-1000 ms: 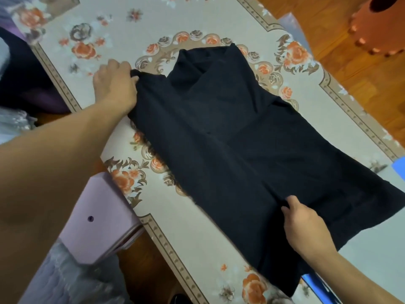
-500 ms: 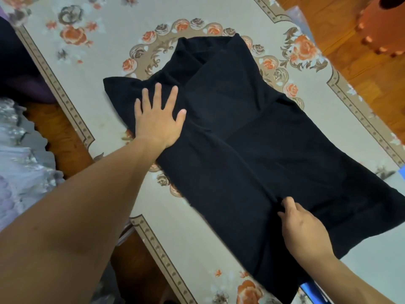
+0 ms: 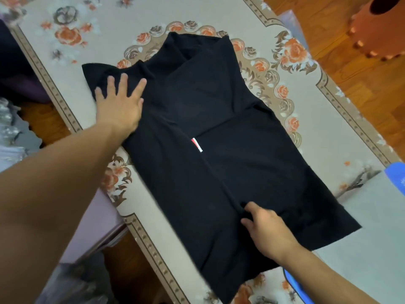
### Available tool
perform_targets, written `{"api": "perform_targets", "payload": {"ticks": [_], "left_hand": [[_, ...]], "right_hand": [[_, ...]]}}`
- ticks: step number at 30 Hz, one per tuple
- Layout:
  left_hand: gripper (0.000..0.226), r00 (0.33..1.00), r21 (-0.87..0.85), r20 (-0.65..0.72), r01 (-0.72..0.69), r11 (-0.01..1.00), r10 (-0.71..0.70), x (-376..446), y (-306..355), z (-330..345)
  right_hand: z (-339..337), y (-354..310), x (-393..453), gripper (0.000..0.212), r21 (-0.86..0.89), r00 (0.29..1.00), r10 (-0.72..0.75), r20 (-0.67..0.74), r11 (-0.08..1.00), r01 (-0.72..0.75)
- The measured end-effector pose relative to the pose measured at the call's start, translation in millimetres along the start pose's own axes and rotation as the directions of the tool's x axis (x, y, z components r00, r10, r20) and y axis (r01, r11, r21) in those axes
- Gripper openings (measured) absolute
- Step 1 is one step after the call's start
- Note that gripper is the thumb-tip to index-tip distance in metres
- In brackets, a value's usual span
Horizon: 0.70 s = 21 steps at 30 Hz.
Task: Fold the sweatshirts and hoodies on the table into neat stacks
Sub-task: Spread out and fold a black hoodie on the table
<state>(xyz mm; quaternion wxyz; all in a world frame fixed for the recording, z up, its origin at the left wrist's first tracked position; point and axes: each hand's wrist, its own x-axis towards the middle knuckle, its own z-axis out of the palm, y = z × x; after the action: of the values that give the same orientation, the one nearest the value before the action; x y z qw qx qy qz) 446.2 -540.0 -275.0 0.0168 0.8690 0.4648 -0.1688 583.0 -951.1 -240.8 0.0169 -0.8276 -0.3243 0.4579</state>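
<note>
Fabric: black knit, soft and limp; the sweatshirt [image 3: 219,154] lies spread flat on the bench [image 3: 361,238], which wears a flowered cloth, collar end away from the person, hem near the front edge.
Folds so far: both sides look turned in over the middle, their edges meeting along a centre line where a small white and red label [image 3: 196,145] shows.
Left hand [image 3: 119,102]: flat, fingers spread and straight, pressing the far left shoulder part down; this grip holds nothing.
Right hand [image 3: 266,231]: near the hem, thumb and fingers pinching a bit of cloth at the centre line; a small, closed grip on the sweatshirt.
Handling, as I judge it: light, floppy, no stiffness; it will sag and crease wherever unsupported, and may slide on the smooth cloth.
Where to hold: likely the hem corners or the folded side edges, both hands well apart, to carry the lower half up toward the collar.
Loose part: a black corner pokes out left, beyond the fingers [image 3: 123,81], wanting tucking.
Stack: none visible yet.
</note>
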Motion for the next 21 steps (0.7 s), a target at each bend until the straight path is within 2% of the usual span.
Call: {"api": "perform_targets", "payload": {"ticks": [2, 4, 5, 7, 9, 10, 11, 13, 15, 17, 20, 21], "left_hand": [[0.058, 0.996, -0.030, 0.006, 0.094, 0.995, -0.094, -5, 10, -5], [0.063, 0.978, -0.216, 0.009, 0.207, 0.954, -0.210, -28, 30, -5], [0.065, 0.962, -0.343, 0.007, 0.260, 0.903, -0.274, -41, 39, -3], [0.064, 0.893, -0.601, 0.061, 0.389, 0.698, -0.446, -62, 48, 0], [0.063, 0.781, -0.771, 0.206, 0.501, 0.394, -0.590, -70, 44, -3], [0.064, 0.756, -0.809, 0.267, 0.513, 0.287, -0.598, -69, 41, -4], [0.065, 0.767, -0.828, 0.287, 0.500, 0.254, -0.574, -69, 39, -4], [0.067, 0.838, -0.838, 0.244, 0.435, 0.329, -0.488, -68, 34, -4], [0.068, 0.898, -0.825, 0.161, 0.350, 0.443, -0.409, -59, 23, -6], [0.065, 0.930, -0.813, 0.064, 0.259, 0.522, -0.362, -37, 3, -9], [0.041, 0.905, -0.830, -0.052, 0.195, 0.523, -0.422, 6, -30, -31], [0.041, 0.901, -0.795, -0.089, 0.192, 0.575, -0.424, 18, -35, -37]], "right_hand": [[-6, 2, 1, 0.019, -0.141, 1.000, 0.016, -0.021, 0.990, -0.019], [-7, 2, -3, 0.028, -0.305, 0.999, 0.010, 0.035, 0.952, 0.001], [-8, 1, -5, 0.032, -0.360, 0.998, 0.016, 0.058, 0.933, 0.006], [-17, -1, -3, 0.036, -0.333, 1.000, 0.006, 0.021, 0.943, 0.001], [-36, 0, 13, 0.032, -0.207, 0.980, -0.056, -0.193, 0.978, 0.015], [-48, 0, 24, 0.031, -0.168, 0.945, -0.079, -0.317, 0.985, 0.026], [-61, 0, 38, 0.034, -0.146, 0.904, -0.097, -0.417, 0.988, 0.038], [-86, -6, 66, 0.049, -0.109, 0.874, -0.092, -0.478, 0.993, 0.045], [-105, -19, 91, 0.064, -0.109, 0.909, -0.071, -0.410, 0.994, 0.028], [-114, -29, 109, 0.072, -0.183, 0.947, -0.057, -0.315, 0.983, -0.002], [-108, -42, 114, 0.073, -0.351, 0.961, -0.096, -0.258, 0.936, 0.000], [-103, -47, 113, 0.073, -0.338, 0.958, -0.100, -0.268, 0.941, 0.004]]}}
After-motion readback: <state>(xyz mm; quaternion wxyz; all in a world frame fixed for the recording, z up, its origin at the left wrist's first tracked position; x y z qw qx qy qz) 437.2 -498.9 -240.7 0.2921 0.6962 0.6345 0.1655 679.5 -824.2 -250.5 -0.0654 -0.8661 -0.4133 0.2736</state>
